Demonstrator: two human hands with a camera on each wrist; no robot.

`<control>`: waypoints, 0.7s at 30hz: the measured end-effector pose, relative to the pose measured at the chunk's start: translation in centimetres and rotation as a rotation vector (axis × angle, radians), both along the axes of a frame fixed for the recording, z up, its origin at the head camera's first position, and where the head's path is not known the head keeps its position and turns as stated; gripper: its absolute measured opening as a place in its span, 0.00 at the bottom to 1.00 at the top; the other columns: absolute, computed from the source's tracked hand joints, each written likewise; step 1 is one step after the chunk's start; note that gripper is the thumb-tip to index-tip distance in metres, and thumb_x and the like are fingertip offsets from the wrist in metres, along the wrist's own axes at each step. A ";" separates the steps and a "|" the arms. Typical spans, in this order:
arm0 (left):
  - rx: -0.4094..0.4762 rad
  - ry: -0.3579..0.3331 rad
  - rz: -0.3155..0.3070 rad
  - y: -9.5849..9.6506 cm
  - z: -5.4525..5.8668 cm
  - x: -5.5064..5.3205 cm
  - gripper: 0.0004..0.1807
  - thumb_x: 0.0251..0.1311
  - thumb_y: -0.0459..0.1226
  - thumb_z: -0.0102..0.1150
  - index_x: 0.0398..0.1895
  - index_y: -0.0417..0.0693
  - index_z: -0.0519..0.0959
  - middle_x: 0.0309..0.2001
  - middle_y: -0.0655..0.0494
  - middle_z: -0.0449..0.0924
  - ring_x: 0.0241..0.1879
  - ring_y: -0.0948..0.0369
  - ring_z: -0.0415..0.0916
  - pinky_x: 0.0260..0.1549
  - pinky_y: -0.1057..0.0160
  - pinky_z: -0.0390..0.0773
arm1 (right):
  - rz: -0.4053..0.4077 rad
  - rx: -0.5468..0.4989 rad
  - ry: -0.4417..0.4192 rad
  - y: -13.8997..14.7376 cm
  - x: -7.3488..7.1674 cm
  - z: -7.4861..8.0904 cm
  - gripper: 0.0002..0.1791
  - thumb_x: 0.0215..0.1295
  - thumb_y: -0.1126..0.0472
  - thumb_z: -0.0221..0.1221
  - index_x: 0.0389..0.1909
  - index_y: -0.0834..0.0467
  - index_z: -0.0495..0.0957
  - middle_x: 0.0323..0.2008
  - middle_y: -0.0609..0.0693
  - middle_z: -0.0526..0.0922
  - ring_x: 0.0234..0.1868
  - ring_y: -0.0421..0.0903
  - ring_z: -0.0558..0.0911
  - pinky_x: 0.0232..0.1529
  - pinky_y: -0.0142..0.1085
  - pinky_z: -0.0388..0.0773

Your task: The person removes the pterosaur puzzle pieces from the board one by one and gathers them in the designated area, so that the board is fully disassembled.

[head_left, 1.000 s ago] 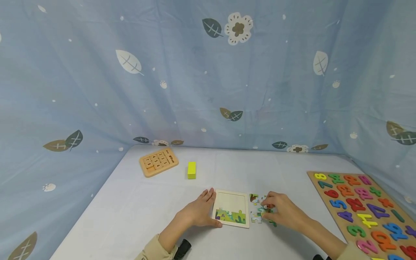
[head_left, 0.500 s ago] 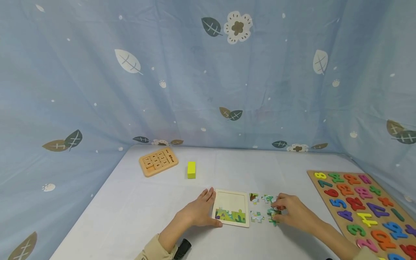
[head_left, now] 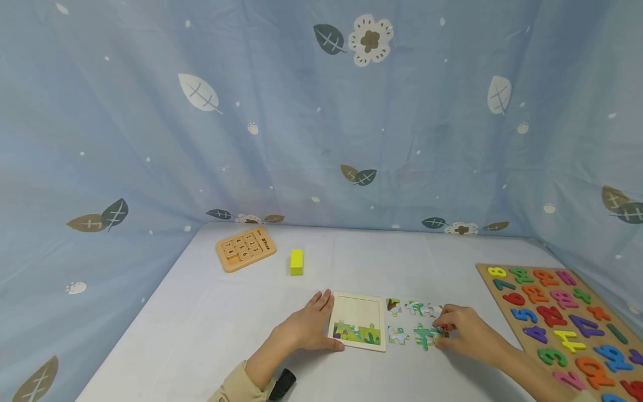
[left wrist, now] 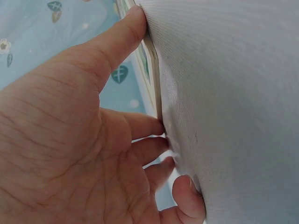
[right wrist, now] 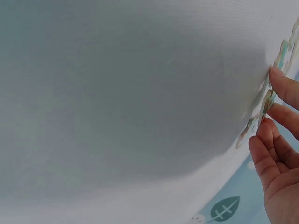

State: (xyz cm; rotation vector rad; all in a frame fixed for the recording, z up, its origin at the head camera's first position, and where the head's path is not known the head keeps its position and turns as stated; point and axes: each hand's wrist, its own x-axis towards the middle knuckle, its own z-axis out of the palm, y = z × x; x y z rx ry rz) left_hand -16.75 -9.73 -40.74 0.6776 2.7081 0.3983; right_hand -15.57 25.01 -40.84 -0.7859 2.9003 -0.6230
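A square wooden puzzle tray [head_left: 358,295] lies at the front middle of the table, its lower part filled with green pieces. My left hand [head_left: 307,326] rests against its left side, fingers straight, thumb at the near left corner. In the left wrist view, the thumb and index fingertips touch the edge of the tray [left wrist: 157,86]. To the right of the tray lie loose jigsaw pieces in two rows, among them a brown-and-white piece [head_left: 394,306] and a green piece [head_left: 423,336]. Thumb and fingers of my right hand [head_left: 467,334] pinch a jigsaw piece [right wrist: 266,103] at the right end of the rows, partly hidden by the fingers.
A wooden number sliding puzzle [head_left: 246,249] sits at the back left, with a yellow block [head_left: 297,262] beside it. At the right lies a big board [head_left: 507,312] of coloured numbers. Blue patterned cloth [head_left: 321,111] hangs behind the table.
My right hand has moved right along the loose pieces, uncovering several of them, and now has its fingers on one at the right end. The left hand and tray stay put.
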 end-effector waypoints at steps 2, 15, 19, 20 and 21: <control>-0.001 0.003 -0.001 0.0 0.0 0.0 0.57 0.51 0.60 0.66 0.74 0.37 0.51 0.77 0.44 0.46 0.76 0.48 0.44 0.69 0.49 0.60 | -0.014 0.005 -0.009 0.2 0.1 0.0 0.16 0.48 0.55 0.72 0.36 0.61 0.86 0.29 0.41 0.75 0.26 0.29 0.66 0.24 0.26 0.67; -0.002 0.015 -0.007 0.0 0.1 0.1 0.57 0.51 0.59 0.66 0.74 0.36 0.52 0.76 0.44 0.46 0.76 0.47 0.45 0.68 0.48 0.61 | -0.021 -0.002 -0.057 1.0 0.2 -0.1 0.18 0.49 0.55 0.72 0.37 0.63 0.87 0.29 0.40 0.75 0.27 0.29 0.66 0.26 0.27 0.67; -0.001 0.015 0.003 0.0 -0.1 0.0 0.57 0.50 0.59 0.66 0.74 0.37 0.52 0.77 0.44 0.46 0.76 0.48 0.45 0.68 0.49 0.61 | -0.037 -0.035 -0.103 1.3 0.2 -0.2 0.20 0.49 0.55 0.72 0.39 0.65 0.86 0.30 0.41 0.76 0.27 0.29 0.67 0.26 0.27 0.68; -0.002 0.016 0.004 0.1 -0.1 0.0 0.57 0.50 0.59 0.66 0.74 0.37 0.52 0.77 0.44 0.46 0.76 0.48 0.45 0.68 0.49 0.61 | -0.035 -0.048 -0.111 1.3 0.2 -0.3 0.20 0.49 0.55 0.72 0.39 0.65 0.86 0.29 0.41 0.76 0.27 0.29 0.67 0.26 0.27 0.68; -0.003 0.018 0.005 0.1 -0.1 0.0 0.57 0.50 0.59 0.66 0.74 0.37 0.52 0.77 0.44 0.47 0.76 0.48 0.45 0.68 0.49 0.61 | -0.035 -0.062 -0.120 1.4 0.1 -0.4 0.20 0.49 0.54 0.72 0.39 0.65 0.86 0.29 0.40 0.76 0.27 0.29 0.67 0.26 0.27 0.69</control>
